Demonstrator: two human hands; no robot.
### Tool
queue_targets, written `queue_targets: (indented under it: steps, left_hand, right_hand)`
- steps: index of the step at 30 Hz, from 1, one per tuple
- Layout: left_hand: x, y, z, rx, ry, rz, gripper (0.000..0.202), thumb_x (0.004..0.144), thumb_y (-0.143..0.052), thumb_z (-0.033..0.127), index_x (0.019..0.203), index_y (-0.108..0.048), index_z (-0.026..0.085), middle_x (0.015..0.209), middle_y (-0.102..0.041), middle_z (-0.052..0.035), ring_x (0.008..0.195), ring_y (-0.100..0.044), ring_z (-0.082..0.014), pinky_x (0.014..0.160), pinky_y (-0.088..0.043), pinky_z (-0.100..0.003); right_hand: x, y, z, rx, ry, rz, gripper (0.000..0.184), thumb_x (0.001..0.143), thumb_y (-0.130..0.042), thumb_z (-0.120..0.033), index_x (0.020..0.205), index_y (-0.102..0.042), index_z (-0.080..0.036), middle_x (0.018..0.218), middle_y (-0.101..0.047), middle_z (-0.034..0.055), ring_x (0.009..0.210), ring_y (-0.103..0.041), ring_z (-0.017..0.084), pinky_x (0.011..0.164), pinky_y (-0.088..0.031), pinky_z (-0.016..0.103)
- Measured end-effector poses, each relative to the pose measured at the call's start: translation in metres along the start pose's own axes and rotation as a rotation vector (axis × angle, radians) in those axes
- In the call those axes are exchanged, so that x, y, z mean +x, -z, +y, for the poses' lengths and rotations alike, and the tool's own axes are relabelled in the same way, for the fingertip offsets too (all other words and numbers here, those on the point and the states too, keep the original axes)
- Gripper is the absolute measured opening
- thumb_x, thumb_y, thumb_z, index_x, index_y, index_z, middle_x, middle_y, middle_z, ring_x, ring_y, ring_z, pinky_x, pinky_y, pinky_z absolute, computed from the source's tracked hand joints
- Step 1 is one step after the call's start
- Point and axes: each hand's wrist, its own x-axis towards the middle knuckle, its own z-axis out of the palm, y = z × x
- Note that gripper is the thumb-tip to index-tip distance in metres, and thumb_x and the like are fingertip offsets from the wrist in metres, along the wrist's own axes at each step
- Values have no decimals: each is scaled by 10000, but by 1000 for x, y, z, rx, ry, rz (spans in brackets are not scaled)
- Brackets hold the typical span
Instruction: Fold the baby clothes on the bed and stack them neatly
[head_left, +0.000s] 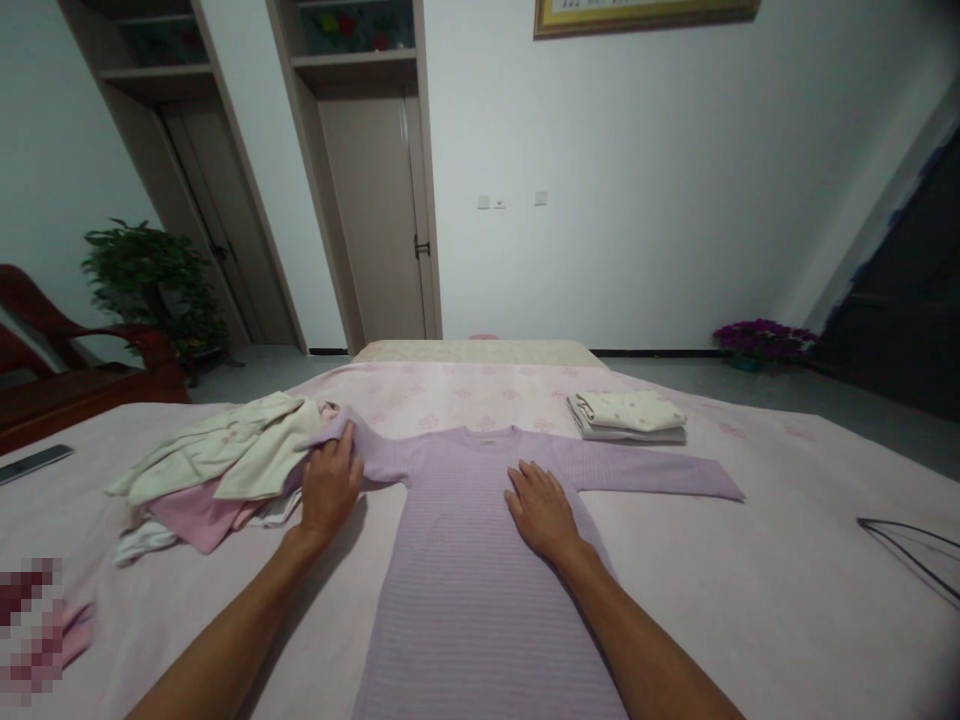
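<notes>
A lilac long-sleeved sweater [465, 560] lies flat and face up on the pink bedsheet [750, 600], neck pointing away from me. My right hand [541, 510] rests open and flat on its chest, fingers stretched out. My left hand [328, 487] lies on the sweater's left sleeve near the shoulder, fingers together and flat on the cloth. That sleeve runs up against a loose heap of clothes. The right sleeve [660, 477] lies stretched out to the right.
A heap of cream and pink garments [217, 465] sits left of the sweater. A folded cream stack [628, 415] lies at the far right. A dark remote [34, 463] is at the left edge, a wire hanger [915, 550] at the right. A wooden chair, a plant and doors stand beyond.
</notes>
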Motion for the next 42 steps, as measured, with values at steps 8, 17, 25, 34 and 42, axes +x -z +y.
queue_targets:
  steps: [8,17,25,34,42]
  left_hand:
    - [1,8,-21,299,7,142,523,937,-399,266,1410,-463,52,1395,-469,-231,1296,-423,-355,1086,-341,-468]
    - [-7,15,-3,199,131,382,556,949,-440,298,1471,-392,112,1592,-201,-208,1425,-262,-392,1136,-268,-565]
    - [-33,-66,78,95,-377,-375,550,1006,-338,367,1466,-410,74,1544,-395,-197,1452,-333,-289,1180,-278,-464]
    - [-45,-73,76,211,-307,-424,614,975,-401,533,1494,-425,206,1571,-364,-156,1451,-295,-391,1151,-211,-597]
    - [-33,-40,36,9,-159,-97,257,884,-482,154,1027,-689,201,1086,-665,-77,1043,-595,-231,961,-441,-367]
  right_hand:
    - [-2,5,0,11,5,22,491,995,-377,-377,1415,-522,-169,1532,-427,135,1443,-318,277,1194,-156,445]
    - [-1,1,0,3,4,34,481,992,-394,-360,1411,-527,-165,1524,-438,141,1442,-324,284,1190,-170,462]
    - [-1,4,-1,-8,13,-1,514,1010,-339,-384,1460,-476,-177,1559,-390,121,1461,-289,282,1195,-148,465]
    - [1,3,1,3,9,-28,535,1005,-335,-409,1481,-448,-191,1578,-360,104,1475,-258,274,1199,-131,464]
    - [2,1,3,24,13,-21,525,996,-366,-403,1459,-478,-182,1567,-377,119,1471,-269,272,1200,-127,457]
